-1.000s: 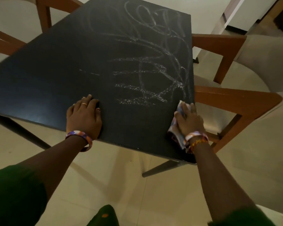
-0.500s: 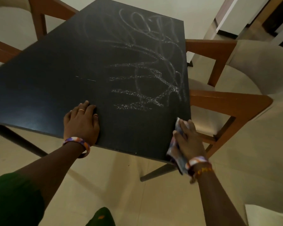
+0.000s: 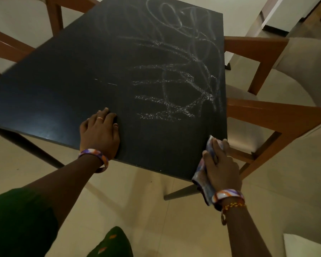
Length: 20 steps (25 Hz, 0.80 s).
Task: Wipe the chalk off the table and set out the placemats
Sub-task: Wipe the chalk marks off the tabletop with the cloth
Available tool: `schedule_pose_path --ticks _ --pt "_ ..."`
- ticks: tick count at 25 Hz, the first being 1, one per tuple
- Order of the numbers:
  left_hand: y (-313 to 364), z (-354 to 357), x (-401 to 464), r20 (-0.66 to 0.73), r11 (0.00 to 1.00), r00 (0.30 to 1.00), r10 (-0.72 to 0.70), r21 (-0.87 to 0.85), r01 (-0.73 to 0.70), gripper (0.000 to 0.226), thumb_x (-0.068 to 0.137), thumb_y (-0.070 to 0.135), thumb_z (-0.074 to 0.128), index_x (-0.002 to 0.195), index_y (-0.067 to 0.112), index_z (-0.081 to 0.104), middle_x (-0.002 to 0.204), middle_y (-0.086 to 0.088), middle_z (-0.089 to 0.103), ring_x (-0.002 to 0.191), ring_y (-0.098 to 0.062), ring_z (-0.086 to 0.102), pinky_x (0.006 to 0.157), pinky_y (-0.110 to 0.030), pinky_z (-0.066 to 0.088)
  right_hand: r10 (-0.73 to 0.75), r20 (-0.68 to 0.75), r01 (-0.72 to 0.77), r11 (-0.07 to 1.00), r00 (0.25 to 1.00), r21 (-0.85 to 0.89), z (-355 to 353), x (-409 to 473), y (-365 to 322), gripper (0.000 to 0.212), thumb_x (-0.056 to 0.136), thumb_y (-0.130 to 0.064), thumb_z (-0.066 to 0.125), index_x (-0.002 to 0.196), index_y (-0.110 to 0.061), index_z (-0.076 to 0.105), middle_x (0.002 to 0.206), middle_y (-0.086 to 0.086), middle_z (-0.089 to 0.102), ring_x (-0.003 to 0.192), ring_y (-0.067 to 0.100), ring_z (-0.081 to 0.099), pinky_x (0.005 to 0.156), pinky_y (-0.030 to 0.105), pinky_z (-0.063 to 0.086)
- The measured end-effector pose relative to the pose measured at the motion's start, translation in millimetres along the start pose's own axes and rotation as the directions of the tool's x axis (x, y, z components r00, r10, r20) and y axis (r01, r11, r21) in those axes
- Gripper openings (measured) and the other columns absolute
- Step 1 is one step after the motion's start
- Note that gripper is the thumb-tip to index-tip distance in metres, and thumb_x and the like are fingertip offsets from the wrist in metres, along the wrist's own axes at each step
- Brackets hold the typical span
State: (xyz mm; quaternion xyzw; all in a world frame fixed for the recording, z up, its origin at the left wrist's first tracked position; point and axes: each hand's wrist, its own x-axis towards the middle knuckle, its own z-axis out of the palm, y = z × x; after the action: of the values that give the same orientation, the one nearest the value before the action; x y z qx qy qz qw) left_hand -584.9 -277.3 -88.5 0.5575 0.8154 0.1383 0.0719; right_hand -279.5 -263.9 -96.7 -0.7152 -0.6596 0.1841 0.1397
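- The black table (image 3: 67, 75) fills the upper and middle part of the frame, its near edge running from the left side down toward the lower right
- White chalk scribbles (image 3: 176, 86) cover the right half of the tabletop, from the top of the frame down to just above the near right corner; the left half shows only one short faint streak
- The left hand (image 3: 100, 132) rests palm down on the tabletop at the near edge, centre of the frame, fingers held together and bent at the knuckles, holding nothing; a ring sits on one finger
- The right hand (image 3: 221, 167) is at the table's near right corner, lower right of the frame, fingers curled over a patterned cloth (image 3: 202, 175) that it presses against the corner edge; part of the cloth hangs below the wrist
- A striped bangle (image 3: 94, 156) circles each wrist
- Wooden chairs (image 3: 278, 115) with pale seats stand right of the table, more at the upper left
- No placemat is in view
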Motion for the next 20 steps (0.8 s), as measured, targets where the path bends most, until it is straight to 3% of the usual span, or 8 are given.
schedule_pose_path --ticks 4,8,11,15,20 --pt "1.4 -1.2 -0.5 -0.002 1.000 1.000 0.002 0.006 -0.002 0.041 0.097 0.029 0.036 0.137 0.021 0.039 0.151 -0.005 0.029 0.138 -0.029 0.024 0.113 -0.045 0.013 0.018 0.058 -0.021 0.998 0.998 0.061 -9.4 87.4 -17.8 0.054 0.098 -0.043 0.040 0.149 -0.033 0.025 0.160 0.000 0.008 0.140 0.035 0.024 0.113 0.047 0.023" --pt "1.3 -1.3 0.6 0.002 1.000 1.000 0.000 0.017 0.000 0.041 0.097 0.030 0.036 0.137 0.021 0.038 0.151 -0.005 0.028 0.139 -0.029 0.023 0.113 -0.045 0.012 0.066 0.105 -0.076 0.993 0.992 0.092 -16.3 108.8 -23.1 0.055 0.098 -0.048 0.038 0.149 -0.037 0.020 0.160 -0.003 0.004 0.140 0.037 0.024 0.112 0.049 0.023" --pt "1.9 0.8 0.2 0.006 1.000 1.000 -0.007 0.019 0.007 0.041 0.097 0.031 0.036 0.136 0.022 0.038 0.151 -0.004 0.027 0.139 -0.028 0.023 0.113 -0.045 0.013 0.052 0.061 -0.049 0.998 0.997 -0.050 -5.8 40.9 -17.5 0.056 0.098 -0.047 0.037 0.149 -0.039 0.016 0.160 -0.004 0.004 0.139 0.038 0.023 0.107 0.053 0.031" --pt "1.0 0.9 1.9 0.001 1.000 1.000 -0.010 0.024 0.010 0.041 0.097 0.031 0.035 0.137 0.022 0.038 0.152 -0.004 0.026 0.139 -0.028 0.022 0.113 -0.045 0.013 0.042 0.022 -0.033 0.944 0.999 -0.327 3.8 13.4 -28.0 0.060 0.096 -0.053 0.034 0.149 -0.040 0.010 0.160 -0.004 0.001 0.142 0.040 0.002 0.110 0.063 0.018" --pt "1.0 2.0 0.8 -0.009 1.000 1.000 0.007 0.024 -0.007 0.041 0.098 0.030 0.035 0.137 0.021 0.038 0.152 -0.005 0.027 0.139 -0.028 0.022 0.113 -0.045 0.012 0.088 0.036 -0.080 0.981 0.995 -0.178 6.9 97.9 -69.3 0.054 0.098 -0.050 0.031 0.149 -0.040 0.017 0.160 -0.005 0.005 0.144 0.038 -0.002 0.108 0.069 -0.001"
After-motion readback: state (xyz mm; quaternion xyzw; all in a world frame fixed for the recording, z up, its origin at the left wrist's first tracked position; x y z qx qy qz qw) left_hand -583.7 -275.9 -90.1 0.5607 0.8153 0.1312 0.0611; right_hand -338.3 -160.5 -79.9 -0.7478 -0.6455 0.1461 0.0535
